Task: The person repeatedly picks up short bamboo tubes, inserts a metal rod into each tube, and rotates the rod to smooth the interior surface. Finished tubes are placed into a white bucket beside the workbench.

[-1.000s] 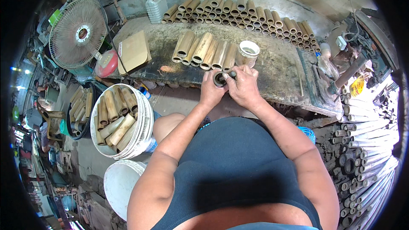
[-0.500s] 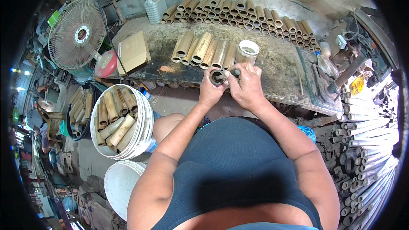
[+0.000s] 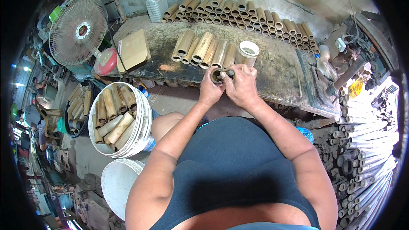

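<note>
At twelve o'clock from the dark top [image 3: 232,157], the left hand [image 3: 211,89] curls its fingers around a tube [image 3: 216,76]; the right hand [image 3: 242,83] pinches a stick [image 3: 230,73] at the tube's mouth. A white tub [image 3: 247,59] stands on the tabletop [image 3: 277,68] at two o'clock from the tube.

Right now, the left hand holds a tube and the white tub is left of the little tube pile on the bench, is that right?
Not quite: the head view shows the white tub right of the little tube pile on the bench. The left hand holds a tube.
</note>
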### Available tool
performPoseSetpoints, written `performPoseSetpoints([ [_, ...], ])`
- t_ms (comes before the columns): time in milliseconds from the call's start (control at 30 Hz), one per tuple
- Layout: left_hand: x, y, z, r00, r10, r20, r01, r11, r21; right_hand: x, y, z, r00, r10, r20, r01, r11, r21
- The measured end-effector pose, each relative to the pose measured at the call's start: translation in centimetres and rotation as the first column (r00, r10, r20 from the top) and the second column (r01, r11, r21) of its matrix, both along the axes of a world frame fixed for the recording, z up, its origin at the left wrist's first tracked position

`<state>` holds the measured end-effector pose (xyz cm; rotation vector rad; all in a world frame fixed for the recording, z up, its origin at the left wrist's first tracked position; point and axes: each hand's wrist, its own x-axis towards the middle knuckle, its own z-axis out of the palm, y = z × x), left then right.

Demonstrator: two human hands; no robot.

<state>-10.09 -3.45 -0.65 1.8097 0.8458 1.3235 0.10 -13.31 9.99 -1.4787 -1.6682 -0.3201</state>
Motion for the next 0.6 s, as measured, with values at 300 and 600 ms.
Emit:
performPoseSetpoints([
  [300,0.0,0.4,-0.1,0.995,0.067,-0.071,-0.069,0.997,-0.031,-0.3,-0.5,-0.1,1.000,0.007,-0.008,-0.007,0.999,-0.032],
  [600,0.2,-0.1,0.1,1.000,-0.008,-0.030,0.008,1.000,-0.011,0.6,-1.0,0.4,0.998,0.024,-0.061,-0.023,1.000,0.002],
])
